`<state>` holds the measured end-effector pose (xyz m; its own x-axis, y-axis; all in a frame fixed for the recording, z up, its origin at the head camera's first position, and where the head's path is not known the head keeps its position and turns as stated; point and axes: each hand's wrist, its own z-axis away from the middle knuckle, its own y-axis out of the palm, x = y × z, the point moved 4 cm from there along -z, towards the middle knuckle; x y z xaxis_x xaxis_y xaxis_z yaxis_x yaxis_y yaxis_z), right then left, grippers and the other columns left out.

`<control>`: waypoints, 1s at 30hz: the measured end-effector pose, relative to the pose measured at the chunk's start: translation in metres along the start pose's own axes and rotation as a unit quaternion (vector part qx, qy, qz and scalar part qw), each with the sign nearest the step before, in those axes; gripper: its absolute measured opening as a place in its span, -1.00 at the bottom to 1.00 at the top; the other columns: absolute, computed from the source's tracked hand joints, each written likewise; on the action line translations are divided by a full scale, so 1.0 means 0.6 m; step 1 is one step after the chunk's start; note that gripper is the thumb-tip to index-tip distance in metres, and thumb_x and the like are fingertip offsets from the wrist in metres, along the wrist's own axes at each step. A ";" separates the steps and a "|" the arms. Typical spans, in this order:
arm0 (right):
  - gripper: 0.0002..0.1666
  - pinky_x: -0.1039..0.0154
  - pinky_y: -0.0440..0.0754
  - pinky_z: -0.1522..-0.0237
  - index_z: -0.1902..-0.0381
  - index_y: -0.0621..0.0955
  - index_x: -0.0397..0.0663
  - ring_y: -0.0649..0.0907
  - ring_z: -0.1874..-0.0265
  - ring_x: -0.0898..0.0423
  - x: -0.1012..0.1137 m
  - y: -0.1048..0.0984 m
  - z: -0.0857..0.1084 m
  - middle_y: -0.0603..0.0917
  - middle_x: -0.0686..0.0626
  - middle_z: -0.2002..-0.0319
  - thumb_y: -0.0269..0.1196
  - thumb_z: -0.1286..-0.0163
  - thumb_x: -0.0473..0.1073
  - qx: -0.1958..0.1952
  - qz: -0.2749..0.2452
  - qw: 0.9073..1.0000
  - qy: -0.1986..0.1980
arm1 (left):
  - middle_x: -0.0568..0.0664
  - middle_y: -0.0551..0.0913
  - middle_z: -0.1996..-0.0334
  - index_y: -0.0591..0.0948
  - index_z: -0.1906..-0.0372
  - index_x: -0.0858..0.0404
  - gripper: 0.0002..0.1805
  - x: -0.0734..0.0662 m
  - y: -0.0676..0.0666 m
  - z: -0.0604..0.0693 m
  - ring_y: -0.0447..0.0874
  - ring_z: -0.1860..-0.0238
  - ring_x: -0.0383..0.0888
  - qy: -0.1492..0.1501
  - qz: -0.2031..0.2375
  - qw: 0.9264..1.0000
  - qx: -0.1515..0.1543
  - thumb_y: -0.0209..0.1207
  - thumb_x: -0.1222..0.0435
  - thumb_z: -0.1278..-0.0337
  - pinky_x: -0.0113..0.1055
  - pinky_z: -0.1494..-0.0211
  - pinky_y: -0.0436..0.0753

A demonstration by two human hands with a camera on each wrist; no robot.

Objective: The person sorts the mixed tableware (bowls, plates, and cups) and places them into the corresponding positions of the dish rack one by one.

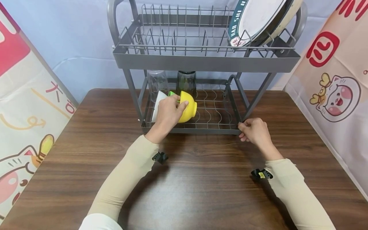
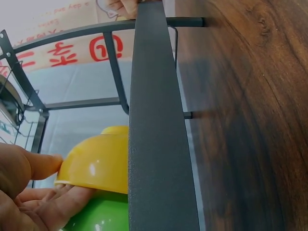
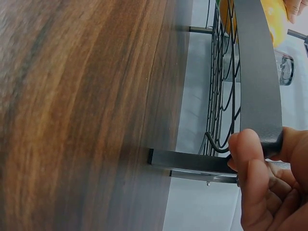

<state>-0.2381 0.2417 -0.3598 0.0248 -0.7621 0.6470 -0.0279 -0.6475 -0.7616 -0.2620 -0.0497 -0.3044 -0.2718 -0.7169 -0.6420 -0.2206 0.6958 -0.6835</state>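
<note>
On the lower shelf of a grey two-tier dish rack, my left hand pinches the rim of a yellow bowl that is tipped on its side. Left of it stand a green bowl, mostly hidden in the head view, and a white bowl. In the left wrist view, thumb and fingers sit on either side of the yellow rim. My right hand grips the rack's lower front right corner, its thumb and fingers around the bar.
Two upturned glasses, one clear and one dark, stand behind the bowls. Large plates lean at the right of the upper tier. The rack stands on a brown wooden table between printed cloths.
</note>
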 end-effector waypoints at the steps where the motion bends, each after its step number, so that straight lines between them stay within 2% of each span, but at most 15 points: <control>1: -0.68 0.30 0.51 0.71 0.49 0.61 -0.34 0.62 0.73 0.14 0.000 0.000 0.000 0.63 -0.06 0.68 0.07 -0.34 -0.21 0.000 0.000 1.000 0.000 | 0.14 0.69 0.35 0.62 0.13 0.40 -0.62 0.000 0.000 0.000 0.64 0.35 -0.07 -0.001 0.000 1.000 0.001 0.21 0.15 -0.13 -0.27 0.36 0.54; 5: -0.68 0.30 0.51 0.71 0.49 0.61 -0.34 0.62 0.73 0.14 0.001 0.000 0.000 0.63 -0.07 0.68 0.07 -0.34 -0.21 -0.001 0.000 1.000 -0.002 | 0.07 0.67 0.50 0.63 0.13 0.39 -0.65 0.000 -0.001 0.001 0.59 0.44 -0.10 -0.003 -0.004 1.000 0.004 0.21 0.18 -0.11 -0.30 0.43 0.49; 10: -0.68 0.30 0.51 0.71 0.48 0.61 -0.34 0.62 0.73 0.14 0.000 0.000 0.000 0.63 -0.06 0.68 0.07 -0.34 -0.21 -0.002 0.001 1.000 0.000 | 0.00 0.56 0.73 0.63 0.11 0.39 -0.67 0.000 -0.001 0.005 0.49 0.62 -0.13 0.003 -0.013 1.000 0.010 0.18 0.23 -0.10 -0.34 0.57 0.40; 17: -0.68 0.30 0.51 0.71 0.47 0.60 -0.35 0.62 0.73 0.14 0.000 0.000 0.000 0.63 -0.06 0.68 0.08 -0.34 -0.20 -0.002 -0.001 1.000 0.005 | 0.00 0.61 0.59 0.63 0.12 0.36 -0.72 -0.003 -0.002 0.011 0.49 0.61 -0.14 0.012 -0.034 0.999 0.012 0.18 0.27 -0.12 -0.35 0.56 0.42; 25: -0.68 0.31 0.51 0.71 0.46 0.61 -0.35 0.62 0.73 0.14 -0.001 0.001 -0.003 0.63 -0.06 0.68 0.09 -0.34 -0.19 -0.006 -0.003 1.000 -0.002 | -0.05 0.50 0.72 0.61 0.35 0.29 -0.85 -0.009 -0.004 0.015 0.44 0.64 -0.10 0.018 -0.066 0.998 0.005 0.18 0.26 -0.14 -0.30 0.59 0.39; 30: -0.67 0.30 0.52 0.71 0.48 0.61 -0.33 0.62 0.73 0.12 -0.003 0.003 -0.004 0.63 -0.05 0.69 0.08 -0.34 -0.18 -0.006 -0.002 1.000 -0.002 | -0.03 0.48 0.70 0.60 0.36 0.30 -0.84 -0.011 -0.005 0.018 0.43 0.64 -0.09 0.022 -0.080 0.997 0.006 0.18 0.25 -0.14 -0.29 0.59 0.40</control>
<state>-0.2405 0.2420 -0.3622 0.0287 -0.7594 0.6500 -0.0401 -0.6506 -0.7584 -0.2494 -0.0477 -0.3019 -0.2756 -0.8158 -0.5085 -0.2530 0.5719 -0.7803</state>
